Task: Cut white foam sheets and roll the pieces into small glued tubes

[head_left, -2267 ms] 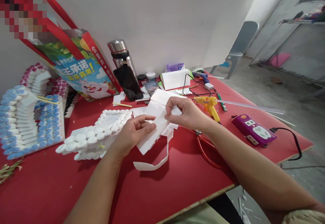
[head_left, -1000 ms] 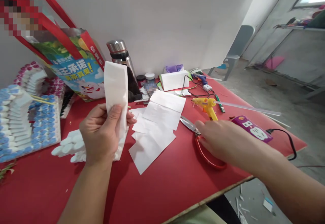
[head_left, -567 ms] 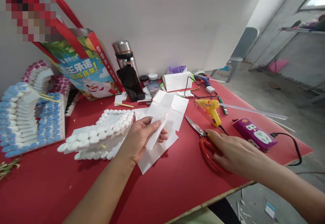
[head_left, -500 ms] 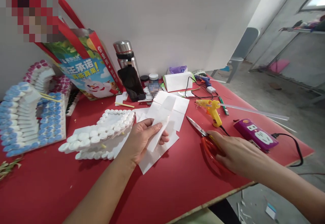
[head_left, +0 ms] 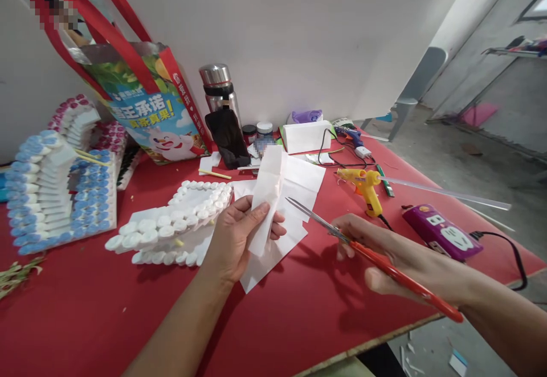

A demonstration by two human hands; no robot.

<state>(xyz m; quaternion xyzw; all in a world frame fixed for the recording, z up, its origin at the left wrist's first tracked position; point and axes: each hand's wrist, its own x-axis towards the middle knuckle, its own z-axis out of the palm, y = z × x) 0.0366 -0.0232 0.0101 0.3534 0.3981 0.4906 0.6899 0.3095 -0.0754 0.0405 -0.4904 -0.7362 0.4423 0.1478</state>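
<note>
My left hand (head_left: 245,232) pinches a folded strip of white paper (head_left: 269,177) between thumb and fingers, holding it upright over the table. In my right hand (head_left: 384,246) is a pair of scissors (head_left: 376,258) with red handles; the blades look closed and point toward the paper, apart from it. Loose white paper sheets (head_left: 305,180) lie under and behind my left hand. Left of that hand stands a white craft piece (head_left: 171,223) edged with rolled white pieces.
A yellow glue gun (head_left: 363,186) with a clear stick and a purple power strip (head_left: 442,232) lie at the right. Behind are a phone (head_left: 226,138), a steel flask (head_left: 217,89) and a shopping bag (head_left: 158,115). Blue-and-white craft pieces (head_left: 94,195) stand at the left.
My right hand has lifted the scissors off the table, and their tips have come nearer the paper. My left hand has raised the folded strip more upright.
</note>
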